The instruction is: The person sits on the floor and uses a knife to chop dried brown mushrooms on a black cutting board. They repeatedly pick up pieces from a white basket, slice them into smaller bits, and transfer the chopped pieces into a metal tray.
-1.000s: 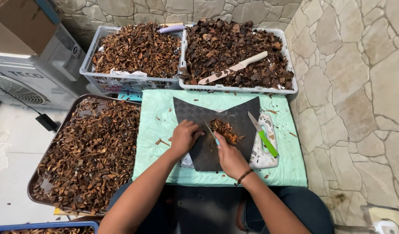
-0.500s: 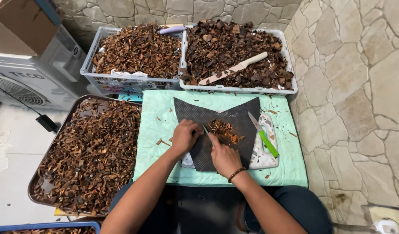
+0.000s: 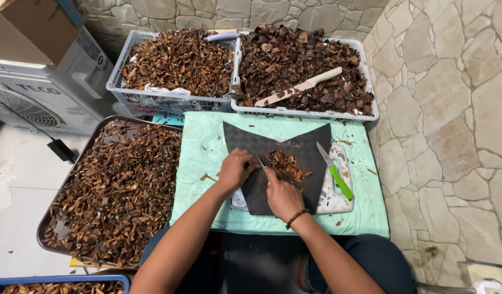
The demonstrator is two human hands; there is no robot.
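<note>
Taking the dark ribbed cutting mat (image 3: 294,149) as my landmark and reading from its left: well off that side sits the big brown metal tray (image 3: 53,207) heaped with dried brown husk pieces. My left hand (image 3: 237,169) rests on the mat's left edge, its grip curled closed, though I cannot tell what, if anything, is pinched under the fingers. My right hand (image 3: 282,198) lies on the mat's near middle, grip closed round a small knife (image 3: 260,162) whose blade slants up and leftward into the gap between my hands. The small pile of chopped brown pieces (image 3: 283,165) lies at the mat's centre, just beyond and right of my right hand, which is the nearer hand. On the mat's right edge a green-handled knife (image 3: 333,171) lies slanted, on a white board (image 3: 341,190). The mat rests on a low table under a mint-green cloth (image 3: 202,163); behind it stand two white plastic baskets (image 3: 234,103) of husks, with stone paving (image 3: 452,136) to the right.
</note>
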